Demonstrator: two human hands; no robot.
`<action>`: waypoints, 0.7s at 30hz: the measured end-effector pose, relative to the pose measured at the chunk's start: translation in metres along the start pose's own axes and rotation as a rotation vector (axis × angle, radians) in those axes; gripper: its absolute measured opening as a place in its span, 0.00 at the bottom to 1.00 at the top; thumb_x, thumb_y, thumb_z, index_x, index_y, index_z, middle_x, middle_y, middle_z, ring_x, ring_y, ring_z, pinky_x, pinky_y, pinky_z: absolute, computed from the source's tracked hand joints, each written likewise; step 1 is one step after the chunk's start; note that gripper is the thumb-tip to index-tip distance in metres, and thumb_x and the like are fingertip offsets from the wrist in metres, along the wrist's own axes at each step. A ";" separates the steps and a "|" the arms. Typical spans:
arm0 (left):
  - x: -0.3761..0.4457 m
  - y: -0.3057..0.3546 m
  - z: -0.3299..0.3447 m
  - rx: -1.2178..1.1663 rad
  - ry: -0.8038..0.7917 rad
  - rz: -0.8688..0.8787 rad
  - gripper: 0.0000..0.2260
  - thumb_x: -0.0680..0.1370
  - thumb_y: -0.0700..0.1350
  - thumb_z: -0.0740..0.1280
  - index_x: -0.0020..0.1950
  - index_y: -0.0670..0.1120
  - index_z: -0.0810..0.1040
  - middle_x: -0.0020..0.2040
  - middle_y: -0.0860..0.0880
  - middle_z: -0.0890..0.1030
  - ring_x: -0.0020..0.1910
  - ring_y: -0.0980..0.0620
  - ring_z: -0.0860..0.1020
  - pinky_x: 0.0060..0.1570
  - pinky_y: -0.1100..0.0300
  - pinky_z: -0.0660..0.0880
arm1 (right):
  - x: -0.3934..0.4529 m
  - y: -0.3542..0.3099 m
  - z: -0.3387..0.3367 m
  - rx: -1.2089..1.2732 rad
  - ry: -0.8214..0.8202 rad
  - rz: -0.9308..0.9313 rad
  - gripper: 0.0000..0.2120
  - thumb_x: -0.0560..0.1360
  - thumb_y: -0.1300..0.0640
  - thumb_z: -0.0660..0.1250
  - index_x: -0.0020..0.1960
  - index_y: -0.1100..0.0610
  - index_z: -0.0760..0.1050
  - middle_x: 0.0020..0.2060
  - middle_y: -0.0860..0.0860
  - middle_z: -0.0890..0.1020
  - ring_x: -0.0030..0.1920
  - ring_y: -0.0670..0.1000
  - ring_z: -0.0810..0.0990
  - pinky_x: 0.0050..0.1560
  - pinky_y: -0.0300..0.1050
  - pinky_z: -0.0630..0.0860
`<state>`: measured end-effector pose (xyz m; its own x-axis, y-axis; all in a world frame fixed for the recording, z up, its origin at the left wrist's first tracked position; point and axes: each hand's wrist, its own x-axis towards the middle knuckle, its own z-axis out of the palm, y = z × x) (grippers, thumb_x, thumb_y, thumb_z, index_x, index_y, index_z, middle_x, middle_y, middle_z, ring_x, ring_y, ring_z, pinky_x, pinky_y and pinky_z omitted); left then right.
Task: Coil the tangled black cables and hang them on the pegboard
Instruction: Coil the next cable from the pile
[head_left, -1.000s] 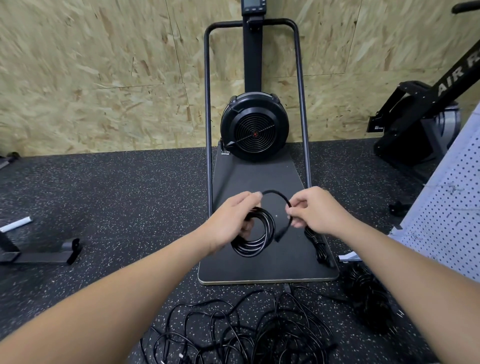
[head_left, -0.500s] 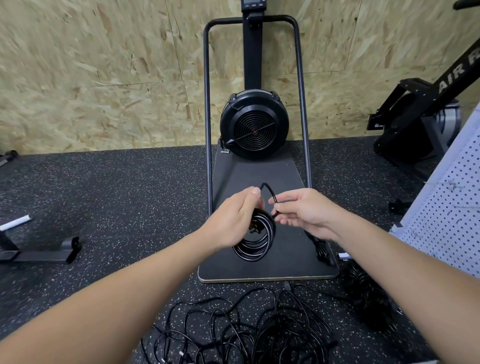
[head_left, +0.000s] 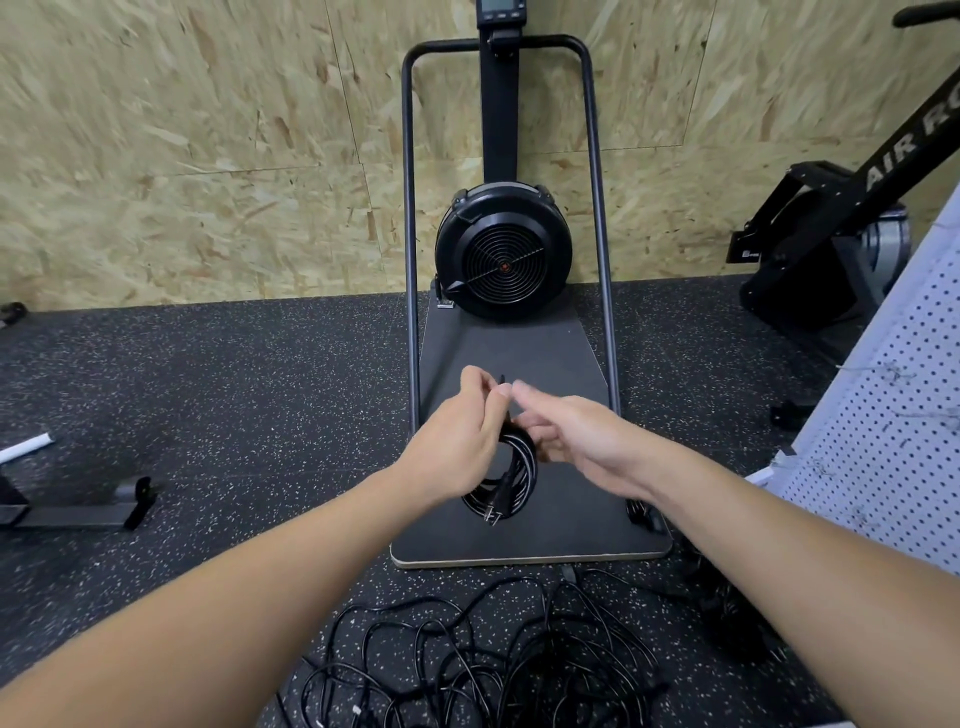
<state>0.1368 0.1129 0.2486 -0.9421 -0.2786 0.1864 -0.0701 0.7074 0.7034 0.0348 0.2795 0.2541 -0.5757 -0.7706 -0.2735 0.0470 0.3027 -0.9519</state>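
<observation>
Cable tangle (head_left: 483, 660) on floor near feet; pegboard (head_left: 883, 441) right.

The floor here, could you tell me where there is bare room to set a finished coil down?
Bare floor lies left of the platform, up to the wall. The tangle crowds the near floor; a pile crowds the pegboard side.

L hand (head_left: 457, 436) grips coiled cable (head_left: 511, 480) w/ plug dangling; R hand (head_left: 576, 436) blurred beside it.
</observation>
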 end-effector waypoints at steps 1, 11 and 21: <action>0.000 -0.001 0.000 -0.001 -0.001 0.015 0.14 0.90 0.59 0.51 0.65 0.51 0.67 0.41 0.50 0.81 0.41 0.51 0.80 0.48 0.46 0.73 | -0.004 -0.002 0.002 -0.127 -0.029 -0.006 0.35 0.77 0.29 0.72 0.68 0.58 0.83 0.61 0.53 0.88 0.67 0.50 0.83 0.74 0.53 0.74; 0.005 -0.008 -0.001 0.009 0.178 0.083 0.18 0.91 0.58 0.52 0.71 0.56 0.78 0.48 0.54 0.85 0.50 0.50 0.82 0.57 0.49 0.78 | -0.008 0.003 0.020 -0.318 0.087 -0.105 0.19 0.64 0.58 0.71 0.56 0.54 0.78 0.44 0.53 0.84 0.44 0.52 0.78 0.49 0.58 0.75; 0.010 -0.038 -0.007 0.030 0.048 -0.029 0.22 0.79 0.73 0.68 0.51 0.55 0.82 0.44 0.56 0.86 0.46 0.54 0.82 0.51 0.52 0.79 | -0.021 -0.022 -0.030 -0.613 -0.092 -0.161 0.17 0.86 0.65 0.63 0.73 0.58 0.78 0.47 0.51 0.91 0.34 0.46 0.81 0.33 0.41 0.75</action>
<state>0.1326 0.0787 0.2290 -0.9228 -0.3297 0.1994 -0.1076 0.7174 0.6883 0.0217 0.3058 0.2850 -0.4630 -0.8698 -0.1705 -0.5251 0.4242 -0.7378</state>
